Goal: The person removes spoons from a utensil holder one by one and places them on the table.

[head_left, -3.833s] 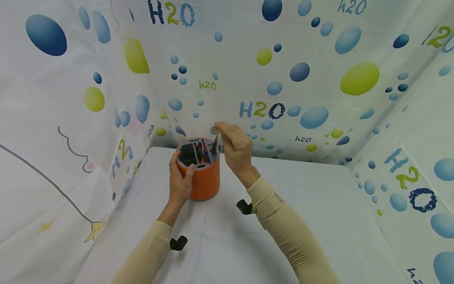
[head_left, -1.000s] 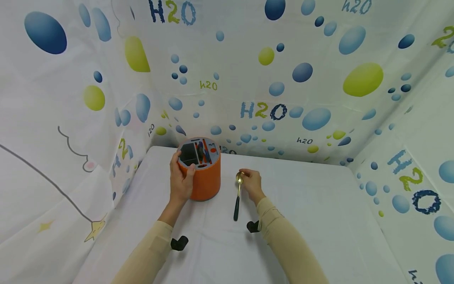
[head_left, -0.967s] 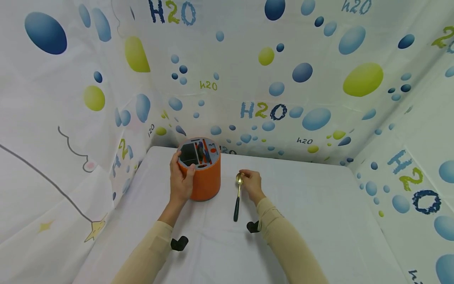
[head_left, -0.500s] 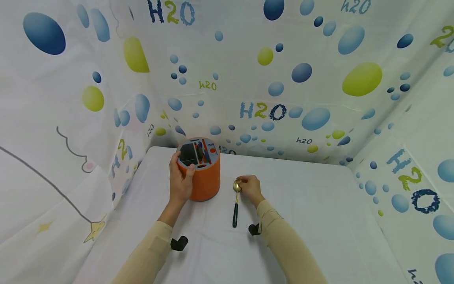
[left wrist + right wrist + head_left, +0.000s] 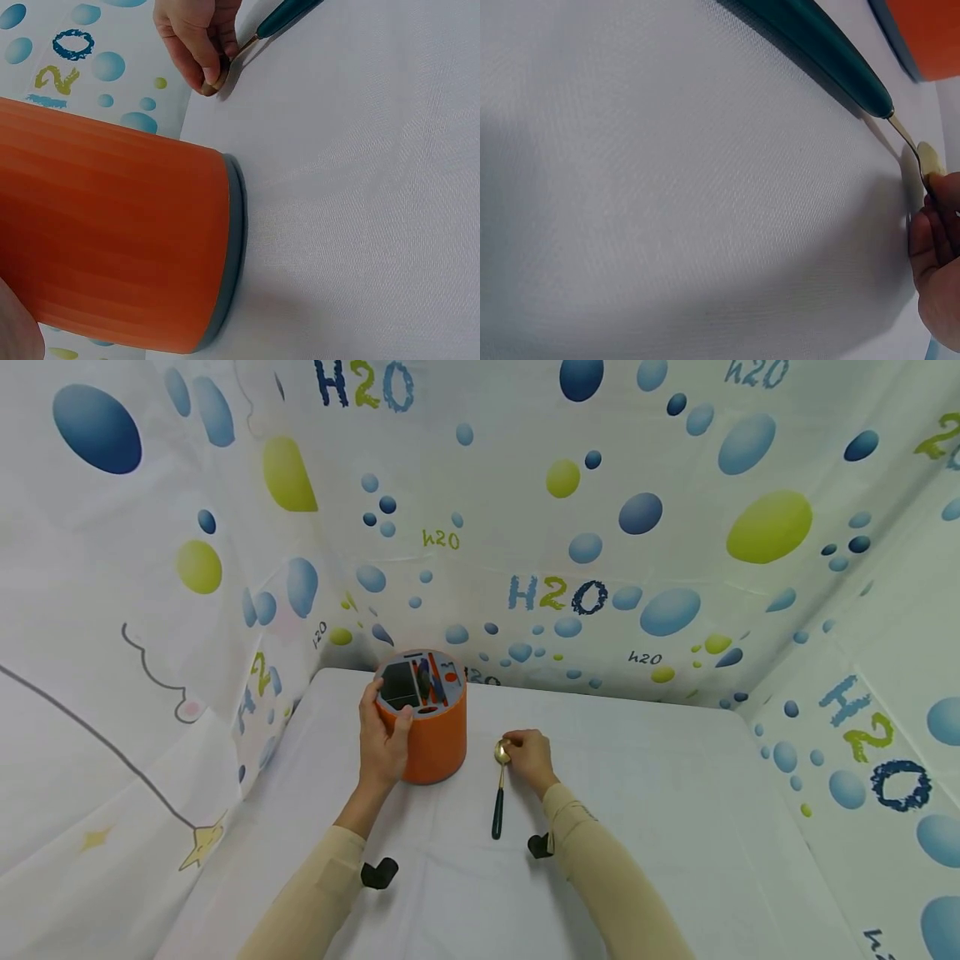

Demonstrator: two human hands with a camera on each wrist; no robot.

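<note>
My left hand (image 5: 384,745) grips the near left side of an orange cylindrical organizer (image 5: 438,747), its thumb over the rim. The organizer has a grey top with slots and stands upright on the white cloth; its grey base shows in the left wrist view. To its right, my right hand (image 5: 529,757) pinches the bowl of a gold spoon (image 5: 502,753) between thumb and fingers. The spoon's dark green handle (image 5: 832,56) points toward me, close over the cloth. In the left wrist view, the right hand (image 5: 201,37) covers most of the bowl.
White cloth (image 5: 660,827) covers the table. Behind and at both sides hangs a white curtain (image 5: 480,485) printed with blue and green dots and H2O lettering. Dark items in the organizer's slots (image 5: 426,681) stay inside its top. Black wrist cameras (image 5: 378,873) sit under both forearms.
Earlier, the right hand was above the organizer with the spoon at its top. The spoon has since come out to the right, down to the cloth and slightly nearer. The left hand keeps its place.
</note>
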